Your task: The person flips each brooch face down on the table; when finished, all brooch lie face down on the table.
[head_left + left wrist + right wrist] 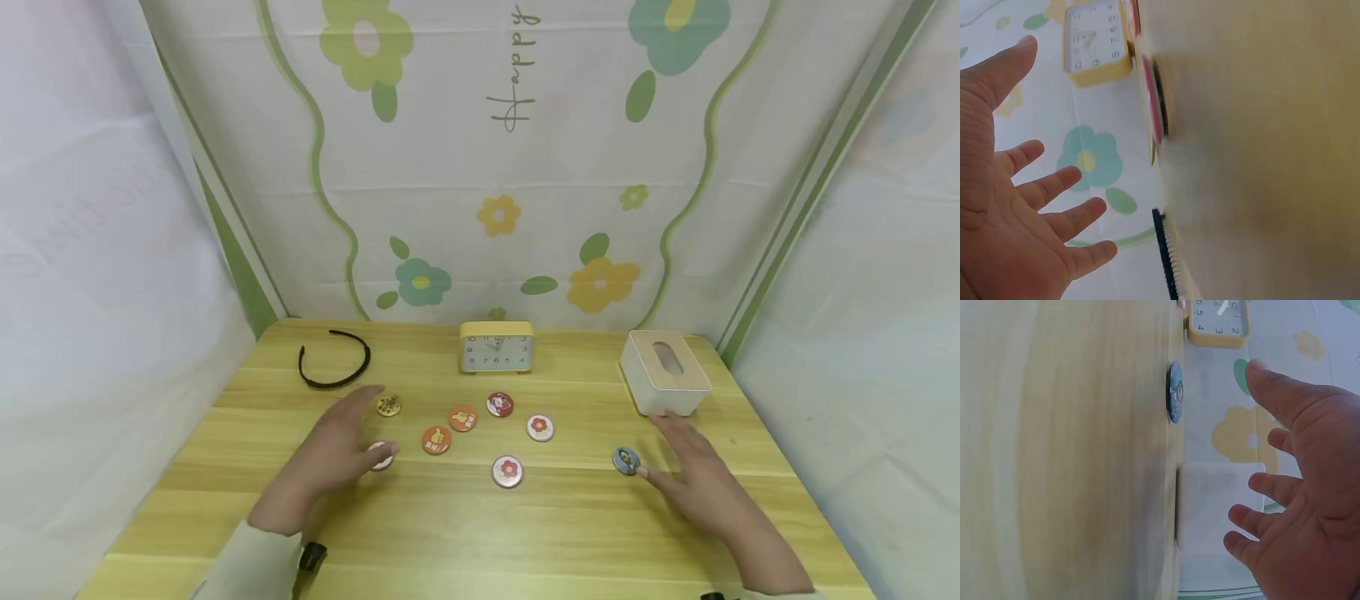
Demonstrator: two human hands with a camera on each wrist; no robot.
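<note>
My left hand [333,446] hovers over the left side of the table, fingers spread and holding nothing. Its thumb partly covers a pinkish round badge [381,455]; a gold badge [389,405] lies by its fingertips. On the right, my right hand [693,475] is also spread and holds nothing, its thumb beside a blue badge [626,460]. Between the hands lie two orange badges [437,439], a red badge [500,404] and two white badges with flowers [507,471]. In the wrist views both the left palm [1010,231] and right palm [1329,500] are raised off the tabletop.
A yellow alarm clock [497,347] stands at the back middle. A black braided headband [334,383] lies at the back left, and a white tissue box [663,375] with a wooden lid stands beyond the right fingertips. Flowered cloth [450,167] hangs behind and at the sides.
</note>
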